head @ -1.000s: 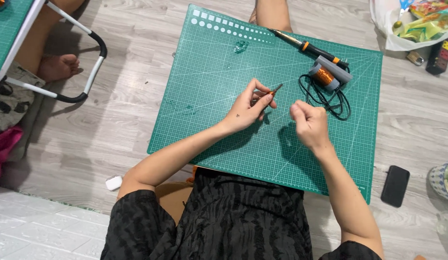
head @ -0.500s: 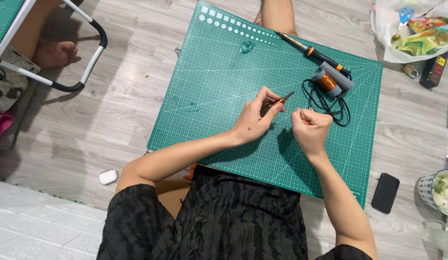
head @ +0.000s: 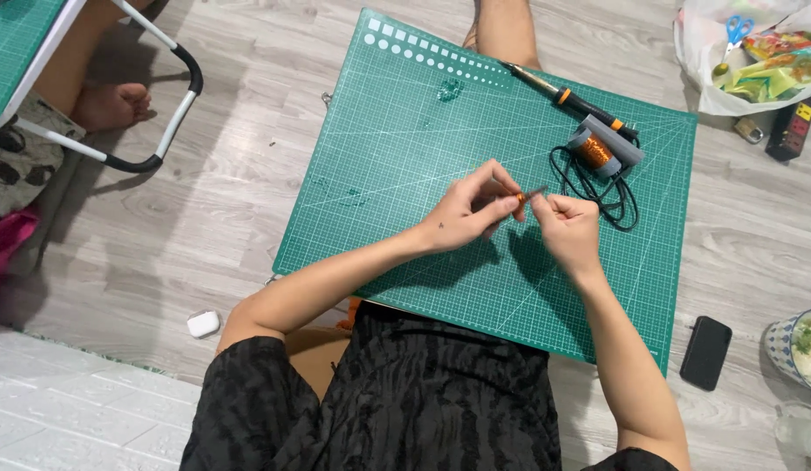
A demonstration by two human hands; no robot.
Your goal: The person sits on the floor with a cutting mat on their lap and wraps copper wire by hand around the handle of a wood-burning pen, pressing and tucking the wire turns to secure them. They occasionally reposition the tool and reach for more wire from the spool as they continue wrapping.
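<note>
A thin metal rod (head: 534,191) with a small orange piece (head: 520,199) on it sits above the middle of the green mat (head: 405,174), held between both hands. The left hand (head: 466,214) is pinched shut on the rod at the orange piece, fingers curled around it; the right hand (head: 569,228) is closed at the rod's other end, thumb and forefinger together, though whether it grips the rod itself or a fine wire is too small to tell. Holding it up close between 2 hands likely steadies such a tiny part. Near the mat's far right corner lie a spool (head: 602,146) of copper-coloured wire, a black cord (head: 597,187) looped beside it, and a soldering iron (head: 567,96) with its tip pointing left, all within the right hand's reach. On the floor (head: 231,201), a phone (head: 705,351) lies right of the mat, a white case (head: 203,324) left. A bag (head: 754,61) with scissors (head: 735,30) is cut off at the top right.
</note>
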